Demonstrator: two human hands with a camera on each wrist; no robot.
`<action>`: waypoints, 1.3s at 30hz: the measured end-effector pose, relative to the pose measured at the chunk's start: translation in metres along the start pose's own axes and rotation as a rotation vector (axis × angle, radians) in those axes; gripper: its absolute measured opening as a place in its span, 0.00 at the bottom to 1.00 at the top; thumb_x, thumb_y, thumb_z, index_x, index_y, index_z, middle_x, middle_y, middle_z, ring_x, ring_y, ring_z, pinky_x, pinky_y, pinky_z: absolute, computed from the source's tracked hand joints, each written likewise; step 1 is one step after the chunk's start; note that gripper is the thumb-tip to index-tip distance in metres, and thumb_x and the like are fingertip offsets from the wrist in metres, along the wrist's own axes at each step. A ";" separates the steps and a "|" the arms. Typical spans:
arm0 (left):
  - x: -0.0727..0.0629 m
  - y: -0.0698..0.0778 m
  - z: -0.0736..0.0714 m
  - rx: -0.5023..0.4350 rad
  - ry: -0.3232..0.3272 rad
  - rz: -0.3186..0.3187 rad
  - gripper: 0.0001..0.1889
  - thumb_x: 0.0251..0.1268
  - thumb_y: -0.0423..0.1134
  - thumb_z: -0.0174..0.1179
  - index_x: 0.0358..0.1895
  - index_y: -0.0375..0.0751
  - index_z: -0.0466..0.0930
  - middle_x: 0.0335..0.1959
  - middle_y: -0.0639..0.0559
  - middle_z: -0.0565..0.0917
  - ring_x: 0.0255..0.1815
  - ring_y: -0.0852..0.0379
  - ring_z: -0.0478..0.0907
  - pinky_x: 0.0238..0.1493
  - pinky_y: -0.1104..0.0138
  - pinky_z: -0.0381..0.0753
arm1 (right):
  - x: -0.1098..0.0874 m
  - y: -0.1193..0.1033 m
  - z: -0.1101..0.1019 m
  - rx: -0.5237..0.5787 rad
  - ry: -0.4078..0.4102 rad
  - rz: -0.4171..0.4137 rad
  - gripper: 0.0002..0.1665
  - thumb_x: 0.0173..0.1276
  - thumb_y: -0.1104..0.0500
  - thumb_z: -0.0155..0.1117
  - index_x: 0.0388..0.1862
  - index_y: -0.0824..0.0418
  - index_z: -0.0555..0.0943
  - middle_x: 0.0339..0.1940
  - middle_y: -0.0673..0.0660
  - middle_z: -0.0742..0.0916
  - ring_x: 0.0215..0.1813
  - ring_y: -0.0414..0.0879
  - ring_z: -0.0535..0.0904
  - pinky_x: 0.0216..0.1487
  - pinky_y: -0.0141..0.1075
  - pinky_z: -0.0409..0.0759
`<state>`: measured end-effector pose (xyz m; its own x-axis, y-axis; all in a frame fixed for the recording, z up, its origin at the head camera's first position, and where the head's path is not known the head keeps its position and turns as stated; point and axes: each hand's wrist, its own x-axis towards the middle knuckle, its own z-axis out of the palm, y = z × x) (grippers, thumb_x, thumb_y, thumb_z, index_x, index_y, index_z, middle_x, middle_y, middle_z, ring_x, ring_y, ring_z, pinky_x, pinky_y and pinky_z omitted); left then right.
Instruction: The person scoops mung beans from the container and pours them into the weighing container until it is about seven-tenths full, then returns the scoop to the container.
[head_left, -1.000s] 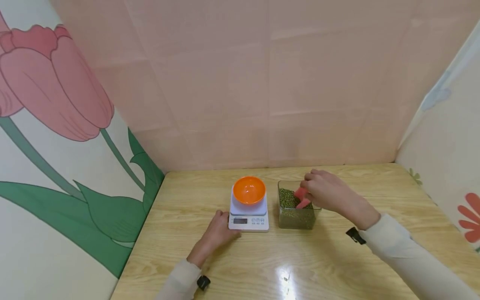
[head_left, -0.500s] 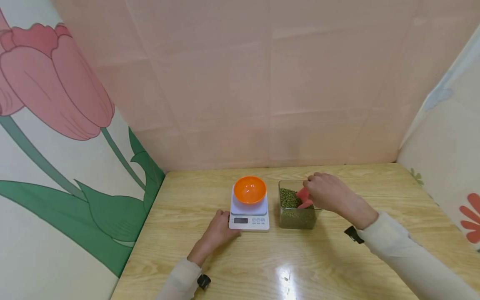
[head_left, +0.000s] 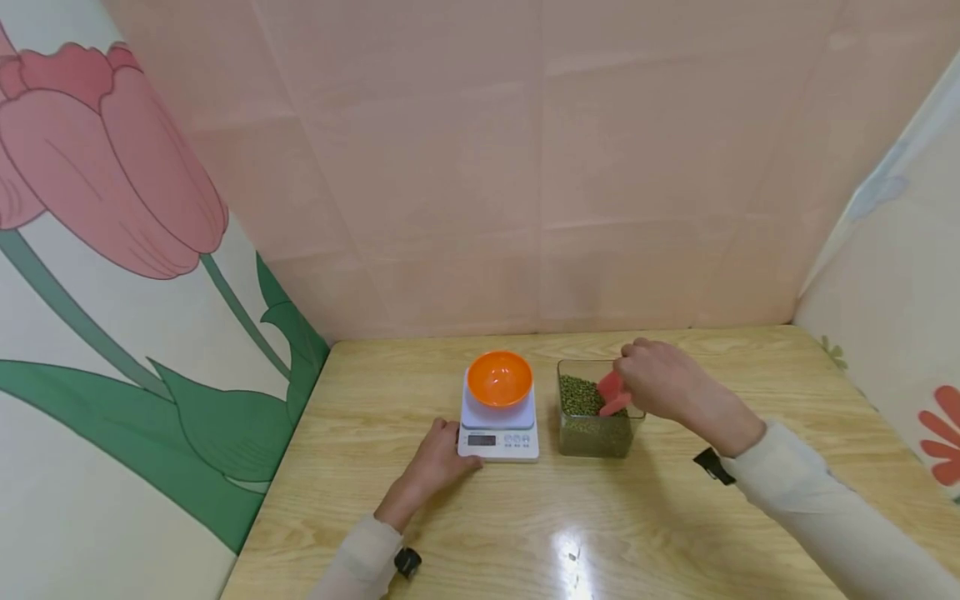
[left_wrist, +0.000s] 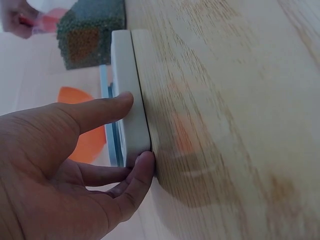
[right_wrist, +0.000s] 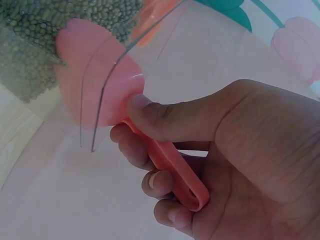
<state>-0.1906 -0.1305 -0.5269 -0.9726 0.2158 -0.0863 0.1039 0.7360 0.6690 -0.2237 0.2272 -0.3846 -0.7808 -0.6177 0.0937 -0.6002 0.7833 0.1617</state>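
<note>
My right hand [head_left: 667, 382] grips the handle of a pink scoop [right_wrist: 97, 75], thumb on top near the bowl of the scoop and fingers curled underneath. The scoop's tip is down among green mung beans [head_left: 577, 394] at the right side of a clear rectangular container [head_left: 596, 442]. Left of it stands a white kitchen scale [head_left: 498, 451] bearing an orange bowl [head_left: 499, 379], in which no beans show. My left hand [head_left: 437, 460] holds the scale's near left corner. In the left wrist view its thumb lies along the front edge and its curled fingers touch the side.
Everything stands on a light wooden table [head_left: 360, 400]. A pinkish sheet [head_left: 450, 208] hangs behind its far edge. Panels with painted flowers flank it, a large tulip [head_left: 127, 167] on the left and a red flower [head_left: 943, 433] on the right.
My right hand has drawn the scoop slightly to the right through the beans, toward the container's right wall. The left hand, scale and bowl have stayed in place.
</note>
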 end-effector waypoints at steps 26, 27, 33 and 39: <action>0.004 -0.003 0.000 0.023 -0.013 0.019 0.30 0.59 0.33 0.79 0.67 0.36 0.82 0.51 0.44 0.87 0.49 0.52 0.70 0.54 0.57 0.76 | -0.001 0.000 0.006 0.036 0.018 0.024 0.12 0.52 0.72 0.79 0.32 0.65 0.84 0.27 0.55 0.84 0.31 0.50 0.78 0.34 0.42 0.82; 0.004 -0.003 0.000 0.021 -0.012 0.018 0.30 0.59 0.33 0.78 0.67 0.36 0.82 0.51 0.44 0.87 0.49 0.52 0.70 0.54 0.57 0.76 | -0.001 0.000 0.007 0.040 0.020 0.023 0.11 0.52 0.72 0.79 0.32 0.65 0.84 0.27 0.55 0.84 0.31 0.50 0.78 0.34 0.42 0.82; 0.005 -0.004 0.001 0.020 -0.014 0.013 0.30 0.60 0.33 0.78 0.67 0.38 0.82 0.53 0.45 0.87 0.49 0.53 0.69 0.54 0.58 0.76 | -0.001 0.002 0.013 0.072 0.024 0.021 0.09 0.58 0.72 0.76 0.30 0.64 0.83 0.27 0.53 0.84 0.31 0.48 0.77 0.35 0.41 0.81; 0.005 -0.004 0.002 0.025 -0.018 0.012 0.31 0.60 0.34 0.78 0.68 0.39 0.82 0.54 0.46 0.87 0.49 0.53 0.69 0.54 0.58 0.76 | -0.001 0.003 0.018 0.105 0.034 0.009 0.11 0.57 0.73 0.76 0.28 0.62 0.82 0.27 0.52 0.83 0.31 0.47 0.76 0.34 0.39 0.79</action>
<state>-0.1954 -0.1313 -0.5319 -0.9673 0.2362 -0.0920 0.1209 0.7488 0.6517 -0.2279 0.2317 -0.4018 -0.7811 -0.6112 0.1280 -0.6094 0.7908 0.0574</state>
